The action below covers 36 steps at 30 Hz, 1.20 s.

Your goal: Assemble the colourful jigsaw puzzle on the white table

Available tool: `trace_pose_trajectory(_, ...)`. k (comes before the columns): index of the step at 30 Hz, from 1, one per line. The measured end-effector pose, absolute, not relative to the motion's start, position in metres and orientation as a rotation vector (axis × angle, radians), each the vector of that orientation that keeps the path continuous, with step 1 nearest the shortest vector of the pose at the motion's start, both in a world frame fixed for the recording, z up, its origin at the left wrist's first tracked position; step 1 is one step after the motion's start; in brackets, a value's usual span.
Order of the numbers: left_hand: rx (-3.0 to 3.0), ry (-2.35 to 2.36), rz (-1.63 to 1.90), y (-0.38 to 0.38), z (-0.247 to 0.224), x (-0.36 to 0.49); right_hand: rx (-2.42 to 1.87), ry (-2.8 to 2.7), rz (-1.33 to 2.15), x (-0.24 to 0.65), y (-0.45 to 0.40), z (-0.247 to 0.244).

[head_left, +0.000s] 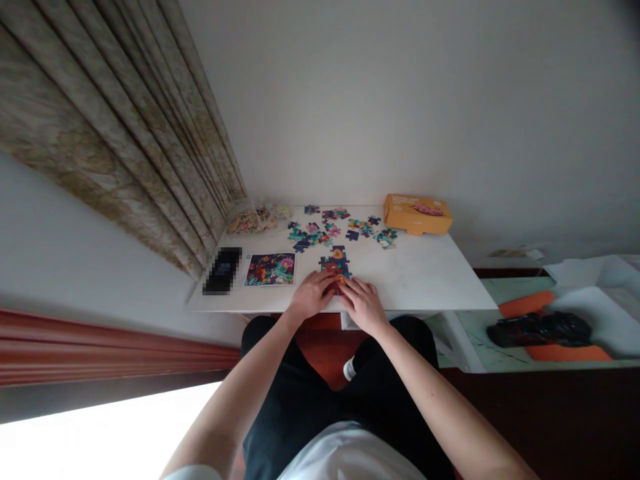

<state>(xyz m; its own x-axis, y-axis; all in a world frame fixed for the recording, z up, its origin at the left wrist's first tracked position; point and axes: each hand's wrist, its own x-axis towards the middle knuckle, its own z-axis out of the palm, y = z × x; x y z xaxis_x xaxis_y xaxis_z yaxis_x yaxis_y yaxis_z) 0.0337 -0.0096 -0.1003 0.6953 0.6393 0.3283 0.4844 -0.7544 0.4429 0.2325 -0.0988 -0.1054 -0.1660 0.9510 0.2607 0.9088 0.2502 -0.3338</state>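
While the left hand (311,295) and right hand (363,307) rest at the near edge of a white bench (425,280), an orange cardboard box (417,215) sits well beyond the right fingers, and a printed picture card (270,269) lies just left of the left fingers. Loose jigsaw pieces (330,230) scatter straight ahead of the fingers. A partly joined jigsaw section (336,265) lies under both hands, its near edge touched by slightly spread fingers; whether they pinch a piece cannot be told.
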Motion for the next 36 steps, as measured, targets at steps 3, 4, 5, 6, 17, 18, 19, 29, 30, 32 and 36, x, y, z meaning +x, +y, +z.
trace_pose_trajectory(3, 2.575, 0.884, 0.672, -0.01, -0.1, 0.034, -1.718, -2.138, 0.117, 0.232, -0.101, -0.107)
trace_pose_trajectory(4, 2.573, 0.883, 0.672, -0.01, -0.1, 0.034, -1.72, -2.138, 0.117, 0.232, -0.102, -0.107)
trace_pose_trajectory(5, 2.572, 0.882, 0.673, -0.01, -0.1, 0.034, -1.72, -2.139, 0.119, 0.232, -0.102, -0.107)
trace_pose_trajectory(6, 2.572, 0.884, 0.674, -0.01, -0.1, 0.034, -1.719, -2.138, 0.123, 0.232, -0.102, -0.107)
trace_pose_trajectory(17, 2.578, 0.888, 0.676, -0.01, -0.103, 0.033, -1.731, -2.127, 0.149, 0.23, -0.101, -0.107)
trace_pose_trajectory(18, 2.578, 0.89, 0.679, -0.01, -0.103, 0.034, -1.738, -2.121, 0.149, 0.228, -0.101, -0.107)
trace_pose_trajectory(19, 2.579, 0.893, 0.68, -0.01, -0.103, 0.034, -1.744, -2.115, 0.147, 0.226, -0.102, -0.108)
trace_pose_trajectory(29, 2.614, 0.866, 0.678, -0.014, -0.095, 0.032, -1.686, -2.013, 0.183, 0.238, -0.101, -0.106)
trace_pose_trajectory(30, 2.631, 0.846, 0.663, -0.015, -0.094, 0.032, -1.677, -1.999, 0.182, 0.242, -0.099, -0.105)
trace_pose_trajectory(32, 2.663, 0.797, 0.606, -0.016, -0.091, 0.032, -1.675, -1.974, 0.176, 0.252, -0.095, -0.106)
trace_pose_trajectory(36, 2.669, 0.775, 0.539, -0.016, -0.091, 0.032, -1.73, -1.9, 0.16, 0.265, -0.083, -0.111)
